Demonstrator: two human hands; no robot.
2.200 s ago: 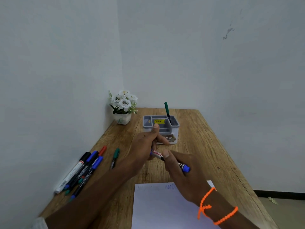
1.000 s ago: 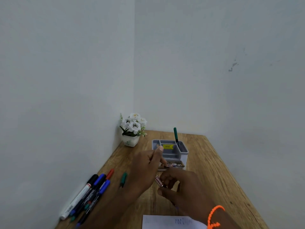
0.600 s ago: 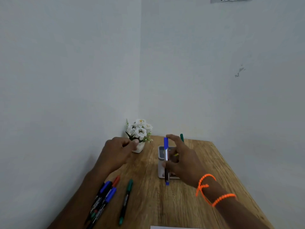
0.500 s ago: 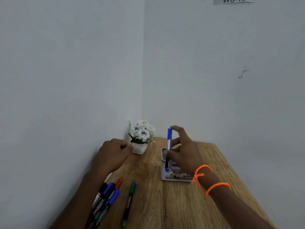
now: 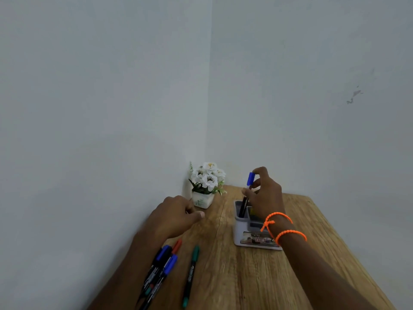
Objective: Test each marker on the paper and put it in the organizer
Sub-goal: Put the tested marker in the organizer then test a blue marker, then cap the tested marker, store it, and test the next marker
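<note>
Right now your right hand (image 5: pixel 264 193) pinches the blue marker (image 5: pixel 247 193) near its cap, holding it upright with its lower end already inside the left rear compartment of the organizer (image 5: pixel 243 233). Your left hand (image 5: pixel 176 217) hovers above the tabletop (image 5: pixel 245 276) near the flower pot (image 5: pixel 203 199), its fingers loosely curled and holding nothing.

By the look of it, you are early in the task: this marker is going in, and whether another already stands in the organizer cannot be told, since your hand covers most of it. Plenty is left. A bundle of markers (image 5: pixel 159 271) with blue and red caps lies at the left edge, partly under your left forearm, and a green marker (image 5: pixel 190 276) lies just beside it. Each of those seems untested. The paper is out of view.

You work on a wood-grain tabletop pushed into a corner of plain pale walls; the right wall has a small scuff (image 5: pixel 355 96).
</note>
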